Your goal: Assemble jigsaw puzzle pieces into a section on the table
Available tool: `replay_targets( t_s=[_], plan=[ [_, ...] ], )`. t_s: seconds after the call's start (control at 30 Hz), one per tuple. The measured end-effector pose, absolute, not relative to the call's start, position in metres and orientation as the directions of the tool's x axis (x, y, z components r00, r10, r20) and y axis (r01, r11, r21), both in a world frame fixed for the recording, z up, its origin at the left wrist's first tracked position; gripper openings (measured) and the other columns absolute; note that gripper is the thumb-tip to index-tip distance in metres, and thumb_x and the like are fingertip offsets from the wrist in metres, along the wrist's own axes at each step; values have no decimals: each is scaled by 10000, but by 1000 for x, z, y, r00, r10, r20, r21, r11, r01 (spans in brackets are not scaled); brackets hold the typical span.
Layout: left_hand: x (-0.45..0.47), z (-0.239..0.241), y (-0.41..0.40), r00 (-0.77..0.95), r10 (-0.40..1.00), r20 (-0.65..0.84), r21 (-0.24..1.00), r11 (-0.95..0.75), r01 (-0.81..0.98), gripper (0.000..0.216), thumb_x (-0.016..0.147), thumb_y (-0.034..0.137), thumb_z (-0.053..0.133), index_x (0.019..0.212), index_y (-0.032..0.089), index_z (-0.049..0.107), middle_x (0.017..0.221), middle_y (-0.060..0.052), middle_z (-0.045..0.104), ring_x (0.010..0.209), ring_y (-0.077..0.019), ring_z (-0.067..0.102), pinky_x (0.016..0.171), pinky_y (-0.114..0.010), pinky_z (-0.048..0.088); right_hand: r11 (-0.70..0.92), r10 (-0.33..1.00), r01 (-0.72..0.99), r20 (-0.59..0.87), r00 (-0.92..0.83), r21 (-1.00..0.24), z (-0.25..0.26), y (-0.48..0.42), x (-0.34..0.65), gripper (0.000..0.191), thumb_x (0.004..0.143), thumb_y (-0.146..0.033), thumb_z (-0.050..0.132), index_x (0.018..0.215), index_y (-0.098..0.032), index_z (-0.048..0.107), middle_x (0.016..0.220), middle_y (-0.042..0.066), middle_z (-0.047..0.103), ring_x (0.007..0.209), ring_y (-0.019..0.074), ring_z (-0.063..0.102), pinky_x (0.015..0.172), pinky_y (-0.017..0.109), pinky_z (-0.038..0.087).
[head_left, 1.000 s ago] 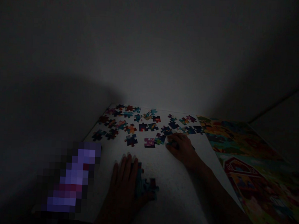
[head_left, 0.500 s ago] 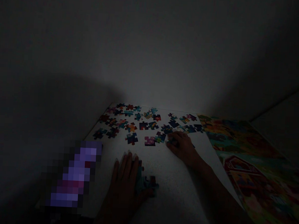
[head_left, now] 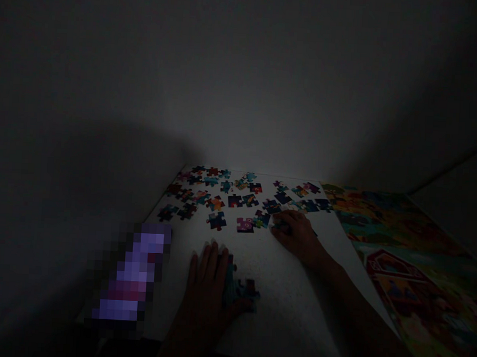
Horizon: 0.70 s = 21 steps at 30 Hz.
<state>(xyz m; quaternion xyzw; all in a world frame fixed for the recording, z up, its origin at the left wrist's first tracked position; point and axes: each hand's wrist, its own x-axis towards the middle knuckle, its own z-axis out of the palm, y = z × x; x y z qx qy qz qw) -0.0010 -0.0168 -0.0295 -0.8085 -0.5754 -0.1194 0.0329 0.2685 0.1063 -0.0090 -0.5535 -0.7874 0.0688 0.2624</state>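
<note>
Under the right hand (head_left: 295, 235) lies a puzzle piece (head_left: 279, 227).

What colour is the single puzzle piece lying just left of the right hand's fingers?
Mostly pink-magenta; the head view shows the puzzle piece on the white table.

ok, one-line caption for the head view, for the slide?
Dim white table: left hand flat on joined puzzle pieces, right hand at loose pieces, picture sheet alongside.
</note>
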Motion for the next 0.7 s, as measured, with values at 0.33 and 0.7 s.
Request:
replay_targets(
  t_s=[0.33, 0.7],
  plan=[
    [-9, -24, -13, 349, 925, 148, 194, -373, 907, 910, 842, 715, 479, 1516, 140, 270, 1568, -217, 244, 1459, -369, 194, 1138, -625, 226, 512, 859, 763, 255, -444, -395, 13, 104, 171, 251, 890, -291, 574, 1099, -180, 657, 1121, 105, 671, 1074, 238, 594, 947, 373, 440],
    [-9, -45, -15, 344, 890, 298, 126, -394, 911, 912, 836, 673, 522, 1539, 182, 213, 1571, -178, 256, 1451, -360, 238, 1129, -592, 274, 283, 958, 844, 185, -221, -456, 29, 184, 216, 317, 867, -160, 510, 1129, -186, 687, 1152, 111, 700, 1061, 234, 649, 939, 374, 487]
  ],
)
